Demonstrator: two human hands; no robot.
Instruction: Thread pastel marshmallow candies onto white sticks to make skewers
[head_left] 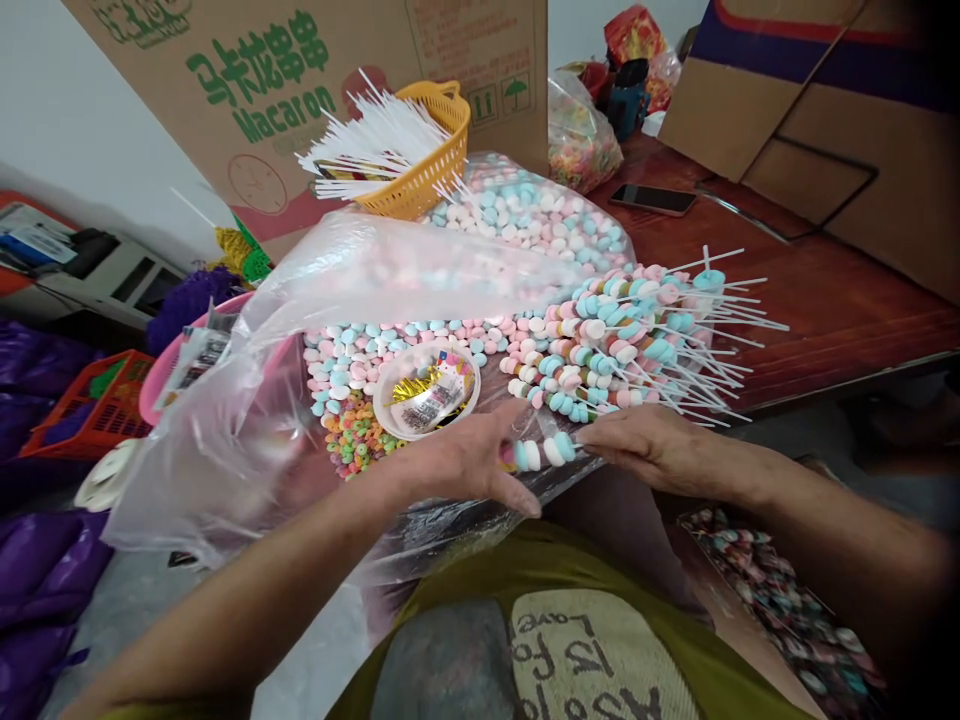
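Observation:
A candy skewer [546, 452] with white, blue and pink pieces lies level between my hands, close to the table's near edge. My right hand [652, 446] pinches its right end, fingers together. At the other end, my left hand [476, 455] curves around the candy with thumb and fingers apart; its fingertips are partly hidden. Just beyond the left hand stands a white bowl [390, 412] holding gold twist ties and printed labels. A pile of finished candy skewers [622, 340], white sticks pointing right, rests behind the right hand. Small coloured candy rings [356, 435] lie left of the bowl.
Loose pastel candies [345, 355] spill from a large clear plastic bag [375, 265]. A yellow basket [442, 150] of white sticks [382, 140] sits on it, before a tall carton [300, 60]. A phone [652, 199] lies at the back right. A box of wrapped candies [780, 590] is below right.

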